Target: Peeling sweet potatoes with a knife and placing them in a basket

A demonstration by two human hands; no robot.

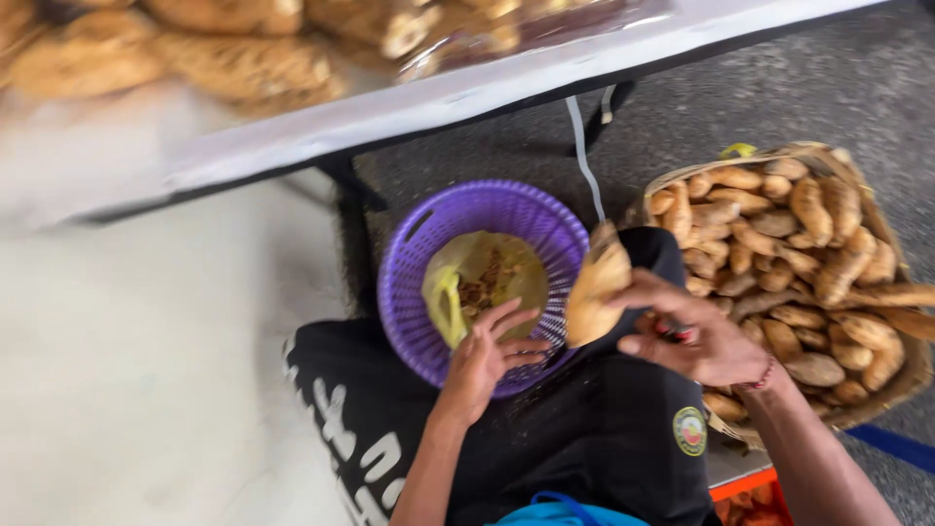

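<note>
Overhead, head view only; frame is motion-blurred. Person seated, dark trousers, a purple basket [482,219] resting on the lap.

Right hand [696,336]: fingers curled round a tan root tuber [596,285], gripping it from the right side. Something small and red shows under the palm; too blurred to tell what it is. A beaded band sits at the wrist.

Left hand [487,356]: fingers spread and loose, holding nothing, resting on the near rim of the purple basket.

Key relation: the tuber stands just right of the basket's rim, its long axis near upright, tipped slightly, top end pointing away from the body. It lies to the right of the left hand, close but apart. The right hand alone has it.

Inside the basket: a yellow-green plastic bag [458,282] lining it, with brownish scraps in the middle.

Right of the knee: a woven basket [877,229] heaped with more tubers. Above: a white table edge [429,107] with blurred tubers on top. Grey floor below.
</note>
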